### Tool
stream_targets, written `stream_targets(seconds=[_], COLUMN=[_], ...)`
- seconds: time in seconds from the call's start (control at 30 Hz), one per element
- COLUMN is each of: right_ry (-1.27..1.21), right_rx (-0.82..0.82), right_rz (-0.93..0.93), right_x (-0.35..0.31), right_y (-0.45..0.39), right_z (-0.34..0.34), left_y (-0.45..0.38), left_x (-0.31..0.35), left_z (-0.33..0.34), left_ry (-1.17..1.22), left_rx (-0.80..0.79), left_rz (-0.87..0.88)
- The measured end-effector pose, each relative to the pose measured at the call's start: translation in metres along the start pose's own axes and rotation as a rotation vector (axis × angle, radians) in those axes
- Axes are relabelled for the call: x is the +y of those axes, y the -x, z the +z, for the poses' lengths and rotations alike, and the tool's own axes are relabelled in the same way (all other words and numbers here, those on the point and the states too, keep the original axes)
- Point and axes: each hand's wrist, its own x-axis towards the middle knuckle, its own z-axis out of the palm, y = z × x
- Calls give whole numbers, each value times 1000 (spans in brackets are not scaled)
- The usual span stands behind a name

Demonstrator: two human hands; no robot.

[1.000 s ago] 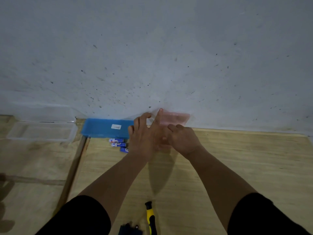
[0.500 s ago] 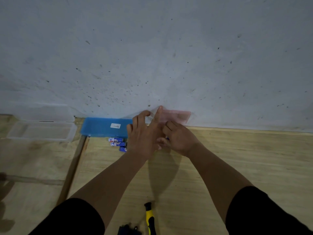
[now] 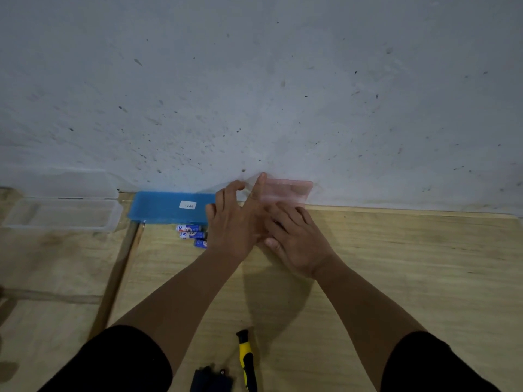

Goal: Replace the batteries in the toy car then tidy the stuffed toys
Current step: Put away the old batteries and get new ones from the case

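A pink see-through box (image 3: 285, 190) stands against the wall with its clear lid raised. My left hand (image 3: 235, 222) grips the lid's left edge, index finger pointing up along it. My right hand (image 3: 297, 241) lies palm down over the front of the box; its fingertips are hidden under my left hand, so what they hold cannot be seen. Three blue-and-white batteries (image 3: 191, 235) lie on the wooden floor just left of my left hand. A dark blue toy car part (image 3: 210, 379) and a yellow-and-black screwdriver (image 3: 246, 357) lie near the bottom edge.
A blue flat box (image 3: 167, 207) with a white label lies along the wall beside the batteries. Further left an open clear plastic case (image 3: 62, 215) sits on the floor. A wooden strip (image 3: 119, 275) runs toward me on the left. The grey wall closes off the far side.
Both hands stay at the pink box. My right hand has settled lower and flatter over the front of the box; the left keeps its hold on the lid.
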Motion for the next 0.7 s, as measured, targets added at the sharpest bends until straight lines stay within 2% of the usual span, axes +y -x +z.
stream_targets(seconds=[0.1,0.17,0.4,0.5,0.57,0.7], right_ry=[82,117,108,105,80,19], right_rx=[213,289,240,206,197,249], right_rz=[105,182,276,249,247,260], right_x=[-1,0,-5,-11,-13,-15], right_y=[2,1,13,18,22,22], right_z=[-10,-18,-22,-17,-13,-10], left_y=[1,5,21,25,27,29], left_x=[0,1,3,1,1,-2], left_z=[5,6,8,6,5,6], left_ry=[-7,5,20,-31,37,57], left_rx=[45,65,147,62,-48,-63], left_rz=[-32,-53,22,94,79,81])
